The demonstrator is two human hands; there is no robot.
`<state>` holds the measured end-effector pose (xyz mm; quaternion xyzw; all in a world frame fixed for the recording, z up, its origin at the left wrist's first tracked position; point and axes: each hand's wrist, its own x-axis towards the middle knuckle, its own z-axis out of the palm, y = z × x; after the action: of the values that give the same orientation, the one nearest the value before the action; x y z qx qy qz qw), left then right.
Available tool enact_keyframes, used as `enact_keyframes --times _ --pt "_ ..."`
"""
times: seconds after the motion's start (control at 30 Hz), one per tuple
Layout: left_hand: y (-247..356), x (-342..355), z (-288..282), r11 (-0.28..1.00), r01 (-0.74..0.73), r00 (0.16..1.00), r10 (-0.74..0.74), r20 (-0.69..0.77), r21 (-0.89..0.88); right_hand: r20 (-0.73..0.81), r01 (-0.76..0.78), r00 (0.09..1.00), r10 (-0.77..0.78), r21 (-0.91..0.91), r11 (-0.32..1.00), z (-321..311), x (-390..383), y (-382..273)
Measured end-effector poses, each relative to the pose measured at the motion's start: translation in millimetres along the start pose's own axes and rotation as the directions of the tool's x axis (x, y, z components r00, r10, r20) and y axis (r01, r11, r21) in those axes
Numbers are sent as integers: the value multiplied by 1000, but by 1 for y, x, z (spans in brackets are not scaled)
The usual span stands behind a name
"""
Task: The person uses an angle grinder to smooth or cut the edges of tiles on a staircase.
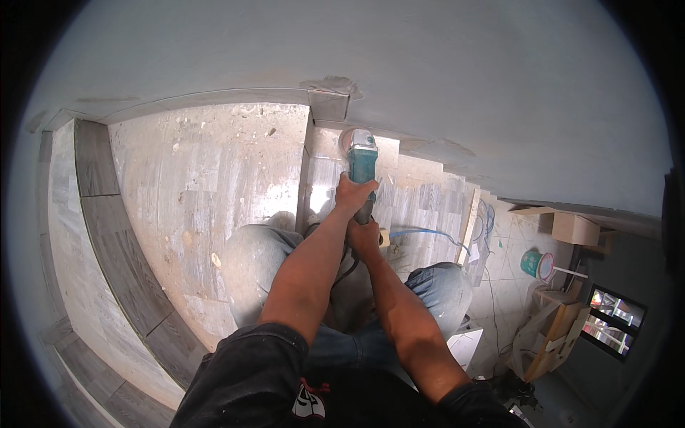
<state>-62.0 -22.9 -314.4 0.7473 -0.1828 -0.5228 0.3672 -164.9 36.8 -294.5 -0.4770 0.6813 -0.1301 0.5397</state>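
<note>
We are crouching on the tiled floor [207, 185] with the teal angle grinder [362, 160] out in front of us, its disc end sitting right at the wall's base, beside the grey skirting tile [328, 105] at the step's top corner. Our left hand [354, 194] is wrapping its fingers closed around the grinder's body, and our right hand [364, 235] is gripping closed around the rear of the handle just behind it. We are judging the risk here as kickback: if the disc is biting into that tile edge at an angle, it could be jerking back toward our knees [264, 250], which are sitting close. The cable near our right hand could also be snagging. The floor is looking dusty and streaked, dark tiles bordering its left edge; down to the right, a teal bucket [536, 264], a cardboard box [574, 228] and a blue hose [428, 232] are lying about.
</note>
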Motion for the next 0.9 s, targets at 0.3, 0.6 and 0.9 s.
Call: enact_keyframes --times 0.3,0.6,0.9 --pt "0 3 2 1000 15 1000 -15 -2 23 -10 -1 1000 0 -12 1000 -1 0 -3" --pt "13 -7 -1 998 31 999 -31 -15 50 -8 -46 999 46 -45 998 -5 -3 -11" --pt "-3 5 1 996 -25 993 35 -117 84 28 -33 999 34 -48 998 -2 -2 -12"
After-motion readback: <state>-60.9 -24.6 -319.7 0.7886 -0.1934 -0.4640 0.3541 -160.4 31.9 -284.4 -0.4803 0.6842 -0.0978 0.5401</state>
